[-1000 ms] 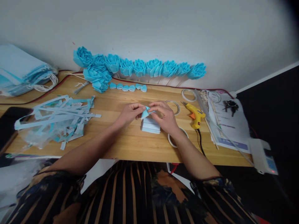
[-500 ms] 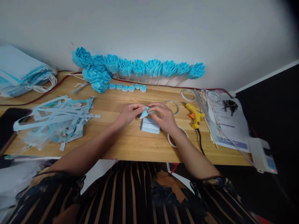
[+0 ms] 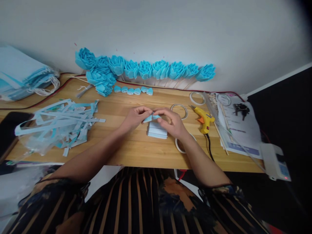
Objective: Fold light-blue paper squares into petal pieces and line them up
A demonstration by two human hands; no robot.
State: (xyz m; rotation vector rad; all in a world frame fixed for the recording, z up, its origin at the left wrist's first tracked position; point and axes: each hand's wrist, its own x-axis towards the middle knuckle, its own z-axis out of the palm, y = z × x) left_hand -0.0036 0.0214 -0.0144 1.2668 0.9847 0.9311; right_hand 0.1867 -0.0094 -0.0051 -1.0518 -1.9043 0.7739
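At the wooden counter [image 3: 136, 152], we pinch a small folded blue paper piece [image 3: 150, 118] between both hands, just above a stack of pale blue sheets [image 3: 157, 131]. The piece lies nearly level, its long axis running left to right and its pointed end toward our left hand [image 3: 134, 118]. That hand's grip presses thumb and forefinger onto the left tip, and the grip of our right hand [image 3: 172, 125] closes on the other end. Our right fingers hide that end, and the folds are too small to make out. Our right wrist covers part of a tape ring [image 3: 179, 148]. Half a second ago the piece tilted up with its point raised; now it sits flatter and lower, while the hands remain over the stack.
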